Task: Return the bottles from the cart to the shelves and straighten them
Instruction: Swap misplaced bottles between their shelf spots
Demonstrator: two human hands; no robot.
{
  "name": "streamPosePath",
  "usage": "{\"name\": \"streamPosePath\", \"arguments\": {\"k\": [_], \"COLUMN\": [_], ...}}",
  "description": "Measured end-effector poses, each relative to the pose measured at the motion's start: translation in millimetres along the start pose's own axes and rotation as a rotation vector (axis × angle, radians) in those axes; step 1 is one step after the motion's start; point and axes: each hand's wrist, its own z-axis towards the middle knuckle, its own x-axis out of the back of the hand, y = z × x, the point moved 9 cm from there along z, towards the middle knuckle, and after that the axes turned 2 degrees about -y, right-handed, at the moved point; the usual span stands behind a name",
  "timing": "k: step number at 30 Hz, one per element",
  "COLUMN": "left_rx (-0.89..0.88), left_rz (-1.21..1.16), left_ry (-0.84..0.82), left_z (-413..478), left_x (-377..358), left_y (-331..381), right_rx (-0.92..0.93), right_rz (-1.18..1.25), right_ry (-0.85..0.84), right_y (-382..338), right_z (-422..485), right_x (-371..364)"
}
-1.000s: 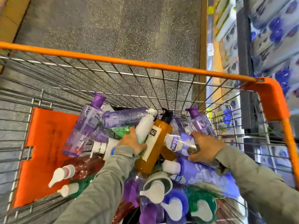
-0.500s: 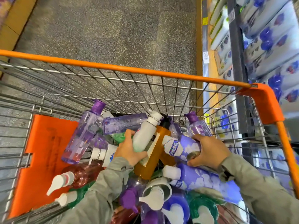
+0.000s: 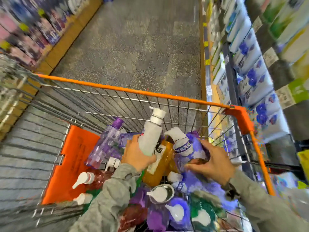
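In the cart (image 3: 150,93), amid a pile of bottles, the left hand (image 3: 136,155) grips a white bottle (image 3: 151,136) round its lower body, with the cap pointing toward the far rim and standing above the pile. The right hand (image 3: 213,163) curls round the base of a purple bottle (image 3: 190,144), just right of the white one. An amber bottle (image 3: 161,164) lies between the hands. A violet bottle (image 3: 107,143) leans at the left beside an orange flap (image 3: 75,158). Along the right run blurred shelves (image 3: 250,69) of packs.
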Motion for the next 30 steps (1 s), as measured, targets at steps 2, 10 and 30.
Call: {"name": "streamPosePath", "arguments": {"k": [2, 10, 30], "left_rx": [-0.026, -0.161, -0.563], "left_rz": [-0.036, -0.107, -0.347], "left_ry": [0.030, 0.125, -0.029], "left_z": [-21, -98, -211], "left_x": [15, 59, 113], "left_y": [17, 84, 208], "right_rx": [0.004, 0.172, 0.251], "right_rz": [0.132, 0.396, 0.538], "right_ry": [0.028, 0.153, 0.679], "right_y": [-6, -87, -176], "right_z": [-20, -102, -263], "right_x": [9, 61, 151]}}
